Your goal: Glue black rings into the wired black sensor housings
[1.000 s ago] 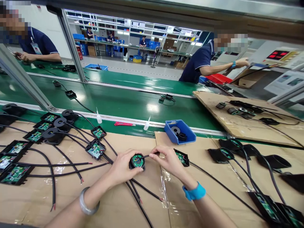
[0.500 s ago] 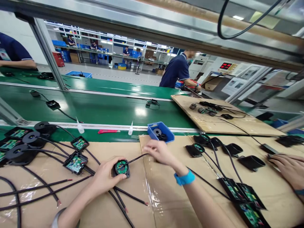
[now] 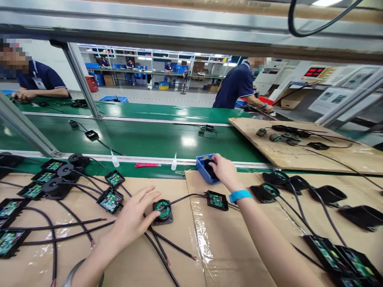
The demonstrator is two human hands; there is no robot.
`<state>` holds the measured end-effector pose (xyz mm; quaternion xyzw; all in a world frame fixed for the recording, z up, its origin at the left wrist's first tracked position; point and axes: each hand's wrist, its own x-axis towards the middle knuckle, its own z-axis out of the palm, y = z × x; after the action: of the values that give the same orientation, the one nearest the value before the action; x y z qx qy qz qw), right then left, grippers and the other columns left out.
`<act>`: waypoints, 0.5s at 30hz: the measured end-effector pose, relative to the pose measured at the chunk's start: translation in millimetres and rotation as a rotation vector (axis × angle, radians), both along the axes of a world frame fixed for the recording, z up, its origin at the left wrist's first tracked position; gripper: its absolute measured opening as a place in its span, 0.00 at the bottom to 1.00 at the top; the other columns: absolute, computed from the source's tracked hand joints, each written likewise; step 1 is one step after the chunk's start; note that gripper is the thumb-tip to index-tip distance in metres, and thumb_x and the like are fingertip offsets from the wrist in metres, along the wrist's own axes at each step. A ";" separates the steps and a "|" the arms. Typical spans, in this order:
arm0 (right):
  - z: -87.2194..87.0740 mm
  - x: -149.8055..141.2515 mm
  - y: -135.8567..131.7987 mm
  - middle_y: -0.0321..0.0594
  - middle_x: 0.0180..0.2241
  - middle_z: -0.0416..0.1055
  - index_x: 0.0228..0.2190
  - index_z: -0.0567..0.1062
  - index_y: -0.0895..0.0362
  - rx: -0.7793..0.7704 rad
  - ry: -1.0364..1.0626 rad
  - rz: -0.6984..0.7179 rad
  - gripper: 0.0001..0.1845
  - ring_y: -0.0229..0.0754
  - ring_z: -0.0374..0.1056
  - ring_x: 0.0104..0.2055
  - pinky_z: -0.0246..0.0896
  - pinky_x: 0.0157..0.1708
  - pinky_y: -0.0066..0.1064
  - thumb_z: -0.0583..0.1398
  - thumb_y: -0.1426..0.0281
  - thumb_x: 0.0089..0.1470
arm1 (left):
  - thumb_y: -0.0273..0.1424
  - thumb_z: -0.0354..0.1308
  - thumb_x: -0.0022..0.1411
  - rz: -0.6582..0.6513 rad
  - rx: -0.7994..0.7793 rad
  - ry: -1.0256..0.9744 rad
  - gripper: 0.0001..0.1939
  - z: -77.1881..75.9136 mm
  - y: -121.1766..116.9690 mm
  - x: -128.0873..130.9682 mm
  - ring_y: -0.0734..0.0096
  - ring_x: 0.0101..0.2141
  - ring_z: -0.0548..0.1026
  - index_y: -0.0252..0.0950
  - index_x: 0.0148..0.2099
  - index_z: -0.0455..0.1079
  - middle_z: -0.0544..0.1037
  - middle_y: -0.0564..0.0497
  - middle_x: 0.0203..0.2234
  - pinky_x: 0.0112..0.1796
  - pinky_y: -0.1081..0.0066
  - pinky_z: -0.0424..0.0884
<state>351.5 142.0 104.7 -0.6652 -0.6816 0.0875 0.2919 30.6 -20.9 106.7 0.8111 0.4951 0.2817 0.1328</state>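
Note:
My left hand (image 3: 136, 213) is beside a round black housing (image 3: 163, 211) with a green circuit board in it. Its fingers are spread, and the thumb touches the housing's near left edge. A black cable runs right from the housing to a small black box with a green board (image 3: 217, 200), lying on the cardboard. My right hand (image 3: 223, 169), with a blue wristband, reaches into a small blue bin (image 3: 206, 175). Its fingertips pinch a black ring-like part (image 3: 210, 167) inside, partly hidden by the hand.
Several speaker-like round units (image 3: 56, 187) and open circuit boxes (image 3: 110, 200) with cables crowd the left. More black housings (image 3: 327, 193) lie right. Behind the bin are a red cutter (image 3: 147, 165), dropper bottles (image 3: 174, 162) and a green belt (image 3: 149, 137). Co-workers sit and stand beyond.
My right hand has let go of the cable and moved into the blue bin. My left hand has loosened from the round housing, fingers now spread. The view has turned slightly left.

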 end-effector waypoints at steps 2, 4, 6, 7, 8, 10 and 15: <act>10.6 -15.1 -23.3 0.46 0.39 0.75 0.40 0.75 0.59 0.052 0.083 0.082 0.09 0.46 0.71 0.40 0.67 0.42 0.40 0.58 0.70 0.60 | 0.29 0.52 0.68 -0.023 0.128 0.035 0.19 7.3 -1.8 2.6 0.56 0.58 0.70 0.39 0.60 0.67 0.70 0.41 0.59 0.57 0.57 0.70; 18.7 -37.5 -52.8 0.42 0.39 0.76 0.42 0.75 0.56 0.044 0.172 0.237 0.10 0.43 0.72 0.38 0.68 0.40 0.35 0.58 0.67 0.59 | 0.25 0.50 0.69 -0.098 0.237 0.082 0.23 14.9 -2.1 8.6 0.57 0.61 0.66 0.38 0.64 0.62 0.67 0.41 0.62 0.59 0.57 0.68; 22.3 -63.3 -82.3 0.36 0.33 0.76 0.41 0.74 0.54 -0.042 0.291 0.438 0.10 0.39 0.73 0.33 0.69 0.34 0.30 0.59 0.64 0.58 | 0.22 0.48 0.69 -0.202 0.299 0.136 0.27 21.0 -1.1 15.6 0.58 0.64 0.62 0.37 0.68 0.55 0.64 0.40 0.64 0.60 0.57 0.67; 22.4 -75.5 -94.7 0.36 0.32 0.76 0.40 0.73 0.54 -0.116 0.411 0.544 0.10 0.39 0.72 0.32 0.68 0.32 0.29 0.59 0.64 0.57 | 0.21 0.48 0.69 -0.247 0.318 0.157 0.28 22.9 -0.3 18.5 0.58 0.64 0.62 0.36 0.69 0.53 0.65 0.39 0.63 0.60 0.57 0.67; 21.5 -86.0 -104.6 0.35 0.30 0.75 0.39 0.71 0.54 -0.179 0.512 0.616 0.09 0.38 0.72 0.31 0.67 0.30 0.29 0.59 0.64 0.57 | 0.20 0.47 0.70 -0.281 0.333 0.170 0.28 23.9 0.5 20.6 0.59 0.64 0.62 0.36 0.69 0.52 0.66 0.39 0.62 0.60 0.57 0.67; 17.1 -99.7 -116.2 0.34 0.29 0.74 0.37 0.67 0.53 -0.279 0.691 0.684 0.07 0.38 0.71 0.30 0.66 0.29 0.28 0.59 0.65 0.58 | 0.20 0.47 0.70 -0.312 0.354 0.164 0.26 23.8 2.0 22.2 0.60 0.60 0.67 0.35 0.68 0.54 0.71 0.40 0.58 0.58 0.59 0.71; -2.6 -92.4 -118.5 0.42 0.42 0.75 0.45 0.66 0.52 -0.207 0.572 0.681 0.13 0.44 0.72 0.44 0.68 0.44 0.38 0.61 0.64 0.59 | 0.24 0.52 0.67 -0.196 0.316 0.122 0.19 14.4 4.1 16.9 0.58 0.49 0.75 0.32 0.60 0.64 0.75 0.38 0.50 0.47 0.60 0.78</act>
<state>259.1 23.5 102.1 -0.3779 -0.7410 0.4263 0.3553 47.5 -16.8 121.0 0.8818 0.3706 0.2918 0.0005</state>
